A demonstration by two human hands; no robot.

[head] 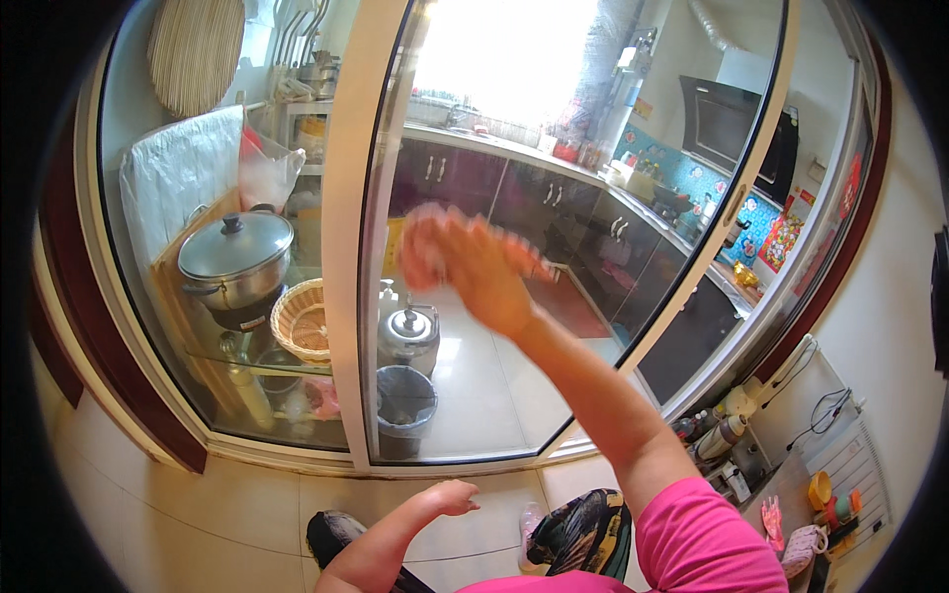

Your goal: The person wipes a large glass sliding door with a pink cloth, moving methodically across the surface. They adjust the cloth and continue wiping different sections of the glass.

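Observation:
My right hand (489,278) is raised in front of the glass panel (474,385) of a sliding door. Its fingers are spread over a pinkish-red cloth (422,256), which lies against the glass; both are blurred by motion. The panel sits in a pale door frame (348,244). My left hand (454,497) hangs low near my body, loosely curled, with nothing seen in it. Smears and a bright glare show on the upper part of the glass.
Behind the glass stand a lidded steel pot (237,256), a wicker basket (300,319), a metal kettle (409,333) and a lined bin (406,400). Dark kitchen cabinets (534,200) run beyond. At right, a low table (789,474) bears bottles, cups and pink gloves (772,522).

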